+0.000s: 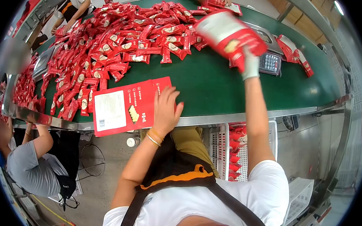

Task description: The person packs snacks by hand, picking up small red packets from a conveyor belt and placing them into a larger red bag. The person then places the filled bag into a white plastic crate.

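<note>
Tabletop (215, 90): green, metal-edged
Floor (121, 163): grey, yellow line (53, 210) at eight o'clock
Light (339, 8): bright strip at two o'clock
Frame (346, 130): metal, curving past three o'clock
Crate (299, 197): white, slotted plastic, four o'clock

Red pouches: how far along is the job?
Seemingly done: red packages in the white crate. In hand: the right hand holds a blurred pouch by the scale; the left hand rests on flat pouches. Seemingly left: those pouches and the heap of packets.

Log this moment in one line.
left hand: on flat red printed pouches | gloved right hand: holding red-and-white pouch | small red packets: heaped on green tabletop
</note>
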`<state>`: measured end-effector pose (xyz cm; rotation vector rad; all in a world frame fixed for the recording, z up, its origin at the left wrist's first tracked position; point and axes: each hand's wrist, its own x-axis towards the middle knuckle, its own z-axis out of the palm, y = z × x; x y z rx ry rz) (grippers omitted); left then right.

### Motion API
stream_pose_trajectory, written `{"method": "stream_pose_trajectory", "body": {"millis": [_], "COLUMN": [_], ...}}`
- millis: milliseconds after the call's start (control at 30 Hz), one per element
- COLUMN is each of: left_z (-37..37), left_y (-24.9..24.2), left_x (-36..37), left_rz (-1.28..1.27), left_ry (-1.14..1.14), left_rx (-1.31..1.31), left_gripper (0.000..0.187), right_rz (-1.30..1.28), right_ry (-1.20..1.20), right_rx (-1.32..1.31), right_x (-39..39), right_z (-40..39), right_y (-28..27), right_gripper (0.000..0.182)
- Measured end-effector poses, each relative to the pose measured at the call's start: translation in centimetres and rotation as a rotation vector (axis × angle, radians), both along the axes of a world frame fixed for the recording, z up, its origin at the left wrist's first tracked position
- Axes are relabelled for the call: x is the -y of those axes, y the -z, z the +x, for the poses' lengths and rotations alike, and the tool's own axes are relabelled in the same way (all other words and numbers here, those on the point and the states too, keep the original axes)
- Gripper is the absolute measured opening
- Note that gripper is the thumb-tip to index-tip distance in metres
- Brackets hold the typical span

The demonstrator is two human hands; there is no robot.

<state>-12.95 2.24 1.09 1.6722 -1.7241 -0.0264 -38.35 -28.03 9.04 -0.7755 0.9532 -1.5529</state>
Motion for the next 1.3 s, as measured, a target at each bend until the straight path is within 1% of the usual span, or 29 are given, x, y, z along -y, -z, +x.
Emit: {"method": "stream_pose_trajectory", "body": {"millis": [33,67,100,133,200,233,300,367,433,500,533,567,633,933,1000,1033,1100,1133,1167,1200,1233,1267,1300], "left_z": [-0.4,-0.8,-1.3,-1.7,-1.4,-1.3,-1.0,-1.1,-1.4,-1.4,-1.4,-1.3,-1.4,-1.3,-1.3,-1.3,-1.2,-1.1,-1.1,-1.2,-1.2,-1.1,-1.2], "left_y": [1.5,2.8,3.5,2.8,3.5,3.9,3.3,3.4,3.3,3.4,3.3,3.3,3.5,3.9,3.9,3.9,3.9,4.0,4.2,4.3,4.3,4.2,4.2], "left_x": [-0.1,-0.2,-0.4,-0.2,0.0,-0.1,-0.3,-0.2,-0.3,-0.2,-0.2,-0.1,-0.2,-0.1,-0.1,0.0,0.0,0.1,0.2,0.1,0.0,0.1,0.2], "left_rz": [-0.002,0.079,0.165,0.157,0.146,0.138,0.14,0.115,0.135,0.092,0.095,0.108,0.103,0.067,0.056,0.058,0.071,0.074,0.064,0.059,0.07,0.08,0.092], "left_ry": [-0.003,-0.041,-0.077,-0.069,-0.077,-0.089,-0.09,-0.079,-0.084,-0.106,-0.103,-0.099,-0.099,-0.122,-0.121,-0.122,-0.117,-0.121,-0.121,-0.112,-0.091,-0.109,-0.117], "left_rx": [-0.008,0.088,0.184,0.168,0.128,0.101,0.095,0.074,0.067,0.099,0.102,0.092,0.091,0.061,0.061,0.061,0.046,0.051,0.046,0.042,0.049,0.058,0.063], "left_gripper": [0.046,0.05,0.054,0.059,0.058,0.058,0.057,0.055,0.054,0.052,0.051,0.051,0.05,0.044,0.043,0.043,0.043,0.043,0.043,0.042,0.042,0.042,0.042], "right_rz": [0.054,0.099,0.147,0.151,0.044,0.028,0.248,0.104,0.194,0.227,0.043,0.055,-0.014,0.05,0.061,0.062,0.233,0.211,0.191,0.089,0.127,0.042,0.021], "right_ry": [0.061,0.132,0.204,0.205,0.154,0.174,0.209,0.396,0.414,0.374,0.372,0.374,0.348,0.381,0.349,0.347,0.211,0.141,0.077,-0.075,-0.018,-0.145,-0.133], "right_rx": [0.097,-0.055,-0.209,-0.216,-0.3,-0.077,0.033,-0.001,-0.124,-0.244,-0.172,-0.185,-0.265,-0.529,-0.623,-0.625,-0.395,-0.252,-0.108,-0.113,-0.075,-0.12,-0.218], "right_x": [2.2,5.4,8.2,9.8,12.2,8.5,5.4,3.1,0.4,-1.7,-3.9,-5.0,-7.0,-6.8,-6.2,-5.2,-3.0,-2.0,-1.0,-0.1,0.4,4.4,6.7], "right_z": [-1.7,-4.2,-6.9,-9.4,-12.6,-10.7,-11.4,-12.8,-15.7,-17.9,-17.2,-16.2,-15.9,-14.1,-14.0,-15.0,-16.5,-15.6,-14.3,-12.8,-10.4,-11.9,-12.4], "right_y": [-0.6,-0.1,1.5,3.5,5.9,2.8,1.5,4.1,8.4,13.5,13.2,12.7,12.8,12.5,12.7,12.7,12.4,11.1,8.3,5.4,1.9,1.7,0.3], "right_gripper": [0.04,0.042,0.044,0.044,0.052,0.058,0.063,0.066,0.059,0.045,0.033,0.033,0.03,0.031,0.04,0.04,0.062,0.074,0.087,0.101,0.094,0.079,0.073]}}
